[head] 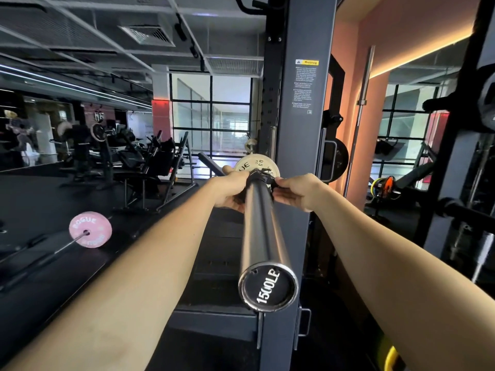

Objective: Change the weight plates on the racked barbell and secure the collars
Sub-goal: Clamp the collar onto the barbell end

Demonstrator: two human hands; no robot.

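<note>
Fingers (281,180) of the right hand (300,191) pinch the black collar (261,175) from its right side, while the left hand (231,190) cups round the collar's left side, fingers curled under the sleeve, so both hands grip it at once. Biggest thing in shot, the dark grey rack upright (300,103) rises straight behind the hands, a yellow-headed warning label (305,85) stuck on its face. The barbell sleeve (261,228) runs from the rack towards the camera, its round end cap (268,287) closest to us and marked in white lettering. Up the sleeve, a pale Rogue weight plate (247,164) sits on the bar hard against the collar, on the rack side of it. Off to the left, well apart, a pink Rogue plate (90,229) sits on another bar low on the black gym floor (53,199). Smallest of all, a spare bar (361,108) stands upright beside the peach wall at right.
</note>
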